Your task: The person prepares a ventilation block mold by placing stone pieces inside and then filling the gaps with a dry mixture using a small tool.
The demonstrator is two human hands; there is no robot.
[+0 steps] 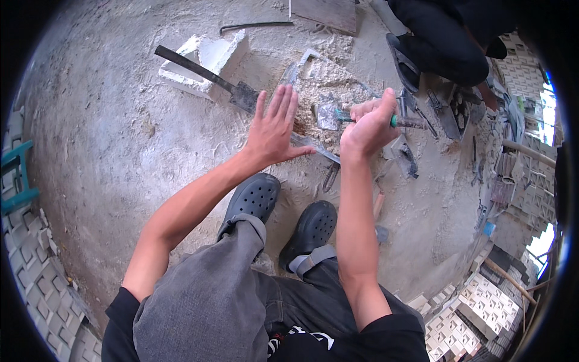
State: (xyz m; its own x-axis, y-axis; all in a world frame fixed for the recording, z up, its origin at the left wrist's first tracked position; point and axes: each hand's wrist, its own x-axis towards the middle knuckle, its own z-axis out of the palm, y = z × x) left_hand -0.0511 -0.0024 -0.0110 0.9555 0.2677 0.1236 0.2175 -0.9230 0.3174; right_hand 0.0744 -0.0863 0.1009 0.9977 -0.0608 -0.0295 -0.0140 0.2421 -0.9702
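My right hand (368,123) grips the green handle of a small trowel (329,116), whose grey blade lies on pale mortar inside a metal mould frame (313,57) on the ground. My left hand (274,130) is open with fingers spread, pressing on the near rail of the frame beside the mortar. A shovel (205,75) with a dark handle lies just left of my left hand, its blade touching the frame. My two dark perforated clogs (283,211) stand right below the frame.
A white cast block (205,57) lies under the shovel handle. Another person in dark clothes (446,42) crouches at the top right, with scattered tools (452,111) near them. Stacks of patterned blocks (482,301) line the right and left edges. A bent rod (253,25) lies farther off.
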